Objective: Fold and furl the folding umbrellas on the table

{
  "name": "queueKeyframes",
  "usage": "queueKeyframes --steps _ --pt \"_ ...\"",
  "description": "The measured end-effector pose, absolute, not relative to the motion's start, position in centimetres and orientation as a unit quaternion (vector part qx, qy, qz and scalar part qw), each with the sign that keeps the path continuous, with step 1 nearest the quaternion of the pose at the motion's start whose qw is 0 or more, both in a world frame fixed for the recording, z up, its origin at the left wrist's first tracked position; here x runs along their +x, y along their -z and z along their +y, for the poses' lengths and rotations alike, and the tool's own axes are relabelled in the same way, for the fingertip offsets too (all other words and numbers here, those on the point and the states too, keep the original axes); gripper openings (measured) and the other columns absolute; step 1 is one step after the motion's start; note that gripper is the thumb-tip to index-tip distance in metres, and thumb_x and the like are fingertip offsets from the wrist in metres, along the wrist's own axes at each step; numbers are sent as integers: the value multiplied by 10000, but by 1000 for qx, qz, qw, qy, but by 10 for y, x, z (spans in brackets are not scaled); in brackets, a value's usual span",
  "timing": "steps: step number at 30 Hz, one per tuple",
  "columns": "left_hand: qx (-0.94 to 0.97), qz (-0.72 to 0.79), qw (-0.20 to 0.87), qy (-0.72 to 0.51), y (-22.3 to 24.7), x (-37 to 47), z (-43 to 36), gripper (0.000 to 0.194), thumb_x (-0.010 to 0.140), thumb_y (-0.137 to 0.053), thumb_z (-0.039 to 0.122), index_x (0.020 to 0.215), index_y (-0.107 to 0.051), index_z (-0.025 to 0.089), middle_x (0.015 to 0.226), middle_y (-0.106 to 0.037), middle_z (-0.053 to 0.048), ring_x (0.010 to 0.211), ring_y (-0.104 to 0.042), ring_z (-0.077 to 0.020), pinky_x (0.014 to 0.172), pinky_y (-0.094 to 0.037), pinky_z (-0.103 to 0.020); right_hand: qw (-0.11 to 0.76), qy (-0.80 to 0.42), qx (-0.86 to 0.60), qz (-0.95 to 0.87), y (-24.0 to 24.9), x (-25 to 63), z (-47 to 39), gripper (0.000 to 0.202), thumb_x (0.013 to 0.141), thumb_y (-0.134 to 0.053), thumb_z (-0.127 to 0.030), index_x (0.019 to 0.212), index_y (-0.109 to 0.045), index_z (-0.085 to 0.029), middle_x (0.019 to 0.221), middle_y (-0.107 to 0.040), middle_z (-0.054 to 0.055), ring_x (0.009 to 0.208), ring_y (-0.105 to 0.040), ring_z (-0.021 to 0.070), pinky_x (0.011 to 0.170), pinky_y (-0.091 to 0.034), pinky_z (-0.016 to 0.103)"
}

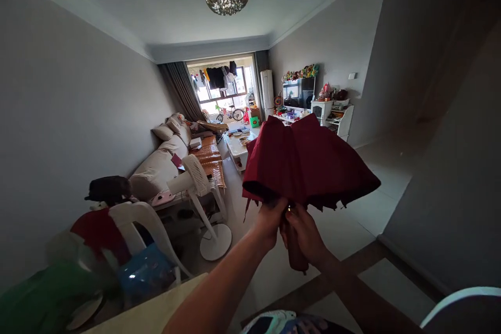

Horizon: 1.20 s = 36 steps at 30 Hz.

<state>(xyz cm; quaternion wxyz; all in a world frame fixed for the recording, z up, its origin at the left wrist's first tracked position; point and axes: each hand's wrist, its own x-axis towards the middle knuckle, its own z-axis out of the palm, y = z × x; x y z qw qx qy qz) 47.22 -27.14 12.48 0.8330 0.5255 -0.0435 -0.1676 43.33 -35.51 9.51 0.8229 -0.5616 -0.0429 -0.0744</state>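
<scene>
A dark red umbrella [295, 162] is held out in front of me, its canopy partly spread and hanging in loose folds. Its handle [298, 253] points down toward me, with a small strap end at the bottom. My right hand [307, 232] is wrapped round the handle, near a shiny gold-coloured ring at its top. Just under the canopy my left hand [270, 222] is closed at the umbrella's shaft, its fingertips partly hidden by the cloth and the handle.
At left stand a white fan [215, 242], a white chair [156, 235] draped with clothes, and a sofa [152, 167]. A table edge [156, 310] lies at lower left. A coffee table [237, 146] stands farther back, and a wall [442, 193] rises at right.
</scene>
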Motion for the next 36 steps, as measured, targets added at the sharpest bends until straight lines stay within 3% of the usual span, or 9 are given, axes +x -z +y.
queueKeyframes --steps 7,13,19,23,25,30,33,36 --pt "461 -28 855 236 -122 478 -274 493 489 -886 444 797 -636 152 632 -627 1 547 -538 -127 510 -368 -251 842 50 -537 -35 -93 440 -362 281 735 -592 -426 820 -411 -229 526 -528 -83 366 -467 95 341 -391 208" --pt "454 19 853 258 -106 487 -280 305 643 -812 350 718 -605 139 594 -589 6 527 -537 -112 522 -380 -235 859 24 -511 -36 -87 440 -362 236 765 -580 -391 817 -427 -220 498 -520 -78 365 -464 99 341 -400 208" --pt "436 -26 866 242 -100 507 -279 198 775 -685 244 922 -620 130 728 -679 -70 668 -640 -169 638 -464 -272 857 -24 -513 -32 -68 427 -359 314 781 -584 -408 980 -449 -206 561 -554 -68 377 -472 99 333 -397 204" --pt "420 -56 879 220 -107 525 -276 121 763 -677 166 820 -574 140 549 -549 25 499 -526 -86 547 -411 -205 853 -18 -518 -51 -65 432 -355 361 767 -604 -441 989 -445 -205 598 -557 -65 372 -463 89 316 -380 195" --pt "427 -81 873 222 -110 529 -273 185 733 -723 199 815 -568 140 547 -536 33 480 -510 -78 508 -385 -192 851 -17 -521 -57 -66 437 -355 393 771 -614 -467 1012 -448 -206 606 -554 -64 383 -470 90 325 -384 193" --pt "480 -157 822 264 -121 533 -265 413 624 -833 360 879 -615 120 658 -635 -39 590 -615 -157 494 -397 -228 859 -40 -509 -51 -67 427 -362 690 766 -651 -533 1314 -352 -238 640 -558 -57 409 -461 97 351 -373 200" --pt "509 -168 809 243 -141 548 -262 426 682 -808 416 897 -652 82 761 -681 -101 692 -648 -168 626 -462 -261 860 -58 -506 -39 -61 411 -374 750 767 -670 -536 1386 -354 -253 643 -544 -42 439 -449 92 387 -347 195" --pt "505 -130 837 168 -174 579 -263 348 805 -710 407 894 -639 78 738 -672 -94 654 -635 -142 646 -466 -257 848 -32 -529 -26 -50 398 -389 765 712 -693 -583 1355 -459 -241 641 -554 -2 497 -499 123 450 -392 228"
